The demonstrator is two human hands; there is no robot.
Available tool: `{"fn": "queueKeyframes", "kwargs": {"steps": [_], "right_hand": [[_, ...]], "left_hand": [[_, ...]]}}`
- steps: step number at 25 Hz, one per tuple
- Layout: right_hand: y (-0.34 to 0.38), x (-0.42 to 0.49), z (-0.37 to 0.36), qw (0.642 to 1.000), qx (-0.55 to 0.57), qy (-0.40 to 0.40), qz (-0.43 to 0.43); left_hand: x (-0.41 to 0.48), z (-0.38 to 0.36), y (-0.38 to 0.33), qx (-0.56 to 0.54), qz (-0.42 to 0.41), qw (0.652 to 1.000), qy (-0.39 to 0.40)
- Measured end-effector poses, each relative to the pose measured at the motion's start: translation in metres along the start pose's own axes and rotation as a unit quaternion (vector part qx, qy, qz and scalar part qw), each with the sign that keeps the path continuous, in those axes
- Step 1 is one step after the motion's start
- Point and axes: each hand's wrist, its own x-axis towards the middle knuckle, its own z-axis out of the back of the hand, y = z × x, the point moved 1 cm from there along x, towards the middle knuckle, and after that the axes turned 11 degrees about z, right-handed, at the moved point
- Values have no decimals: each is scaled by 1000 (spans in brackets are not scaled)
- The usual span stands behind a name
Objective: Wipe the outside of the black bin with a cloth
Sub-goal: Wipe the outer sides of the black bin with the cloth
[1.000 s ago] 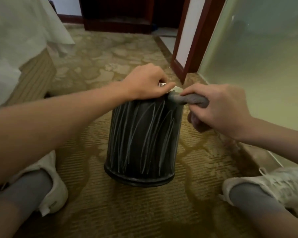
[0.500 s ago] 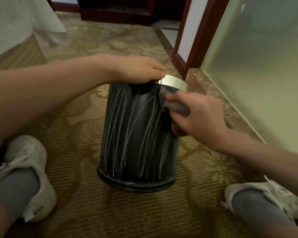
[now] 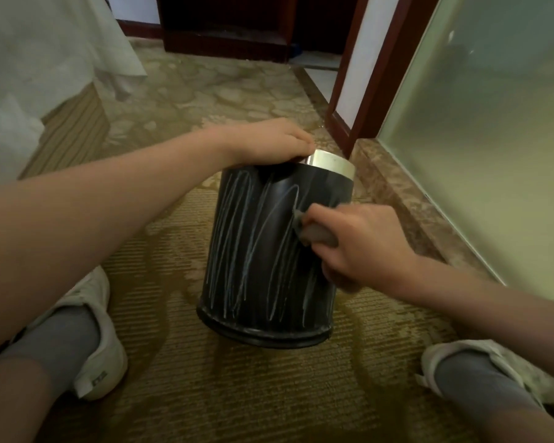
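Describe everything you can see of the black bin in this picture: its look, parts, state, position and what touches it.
The black bin is a round, smooth-sided container with a silver metal band around its top rim and a ridged ring at its base. Pale chalk-like scribbles run up and down its side. It stands on the patterned carpet, tilted slightly. The left hand rests on the rim, steadying it, while the right hand presses a grey cloth against its upper side.
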Motion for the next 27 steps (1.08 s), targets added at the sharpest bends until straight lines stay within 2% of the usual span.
{"fn": "queueKeyframes", "kwargs": {"steps": [3, 5, 7, 8, 9, 10, 12, 13, 15, 16, 19, 20, 23, 26, 27], "right_hand": [[-27, 26, 6, 992, -6, -64, -111], [-25, 24, 3, 989, -6, -63, -132], [-7, 17, -1, 997, 3, 50, -66], [-4, 18, 3, 990, 46, 125, -36], [-8, 23, 10, 979, 121, 159, -33], [-17, 34, 19, 965, 217, 134, -57], [-47, 53, 38, 921, 354, -24, -163], [-61, 57, 46, 889, 393, -70, -224], [-81, 53, 47, 850, 421, -78, -308], [-83, 49, 40, 855, 400, -74, -323], [-66, 46, 9, 932, 247, -70, -257], [-58, 46, 2, 947, 198, -72, -243], [-32, 41, -8, 959, 167, -90, -212], [10, 21, -13, 984, 144, 81, -70], [12, 23, -12, 984, 133, 104, -50]], "left_hand": [[6, 0, 4, -8, 1, 1000, -11], [9, 1, 5, -14, 1, 1000, -18], [12, 2, 7, -22, 0, 1000, -16], [14, 2, 9, -24, 0, 1000, -16], [16, 1, 10, -23, -1, 1000, -18], [18, 1, 10, -23, -4, 999, -22], [24, 1, 11, -31, -11, 999, -25], [25, 1, 11, -33, -10, 999, -22], [27, 4, 10, -14, -11, 1000, -18], [28, 5, 10, 2, -12, 1000, -20], [32, 6, 14, 2, 0, 999, -32], [33, 6, 15, -4, 3, 999, -32], [32, 10, 19, -28, 15, 999, -22], [27, 16, 23, -38, 29, 999, -5], [27, 17, 24, -40, 28, 999, -2]]}}
